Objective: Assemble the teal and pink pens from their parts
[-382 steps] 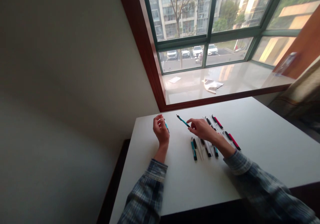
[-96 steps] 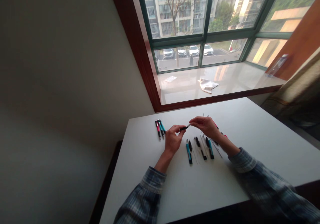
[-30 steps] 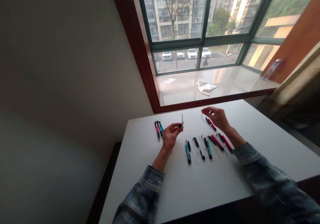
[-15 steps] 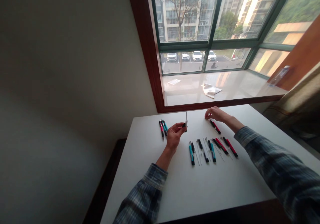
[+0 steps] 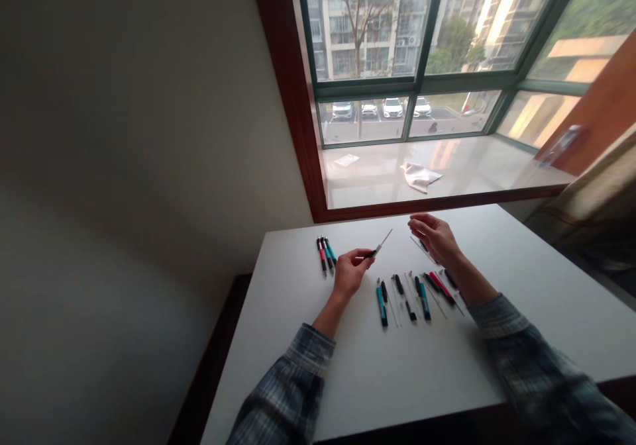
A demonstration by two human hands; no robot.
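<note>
My left hand [image 5: 350, 273] pinches a partly assembled pen [image 5: 370, 255], a black grip section with a thin pale refill pointing up to the right. My right hand [image 5: 437, 236] hovers above the table at the right, fingers drawn together and bent. Whatever lies between its fingertips is too small to make out. Below it, a loose refill [image 5: 420, 246] and part of a black piece show; the hand covers the rest. Nearer to me lies a row of pen parts: a turquoise barrel [image 5: 381, 306], black grips, thin refills and a red barrel [image 5: 441, 286].
Several assembled pens [image 5: 325, 254] lie together at the back left of the white table [image 5: 298, 339]. Behind the table, a window sill holds a crumpled white cloth or paper [image 5: 420, 177] and a flat white packet [image 5: 346, 159]. A wall rises at the left.
My left hand has tilted its pen part from upright to slanting right. My right hand has lifted and come nearer, now covering part of the red and black pen pieces.
</note>
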